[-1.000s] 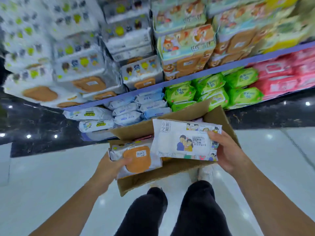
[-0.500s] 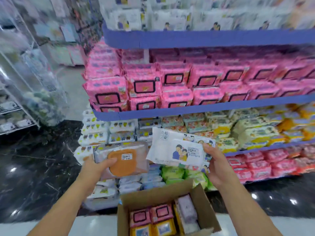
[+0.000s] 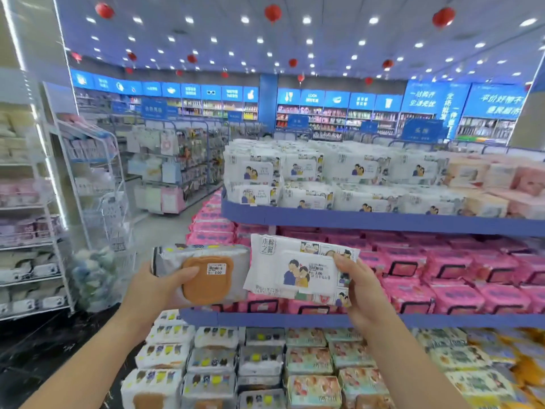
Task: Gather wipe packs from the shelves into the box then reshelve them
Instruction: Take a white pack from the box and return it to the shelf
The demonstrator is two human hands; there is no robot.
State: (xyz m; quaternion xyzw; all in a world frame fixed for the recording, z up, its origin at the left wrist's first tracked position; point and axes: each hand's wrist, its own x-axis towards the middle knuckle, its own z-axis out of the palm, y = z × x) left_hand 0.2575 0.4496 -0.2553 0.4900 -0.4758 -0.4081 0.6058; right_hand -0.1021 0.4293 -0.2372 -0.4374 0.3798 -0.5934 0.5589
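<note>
My left hand (image 3: 153, 289) grips a grey wipe pack with an orange lid (image 3: 203, 274), thumb across the lid. My right hand (image 3: 367, 293) grips a white wipe pack with a cartoon couple (image 3: 298, 270) by its right end. Both packs are held up side by side in front of the shelf of pink packs (image 3: 442, 270). Matching white cartoon packs (image 3: 303, 172) fill the top shelf above. Grey packs with orange lids (image 3: 212, 361) lie on the shelf below. The box is out of view.
Blue shelf edges (image 3: 383, 221) run across at two levels. A white wire rack (image 3: 88, 208) with goods stands at the left, over dark glossy floor (image 3: 35, 355). An aisle with further racks (image 3: 177, 169) opens behind it.
My view has swung up from the box on the floor to the upper shelves. Both hands have risen with their packs, and the box has dropped out of view.
</note>
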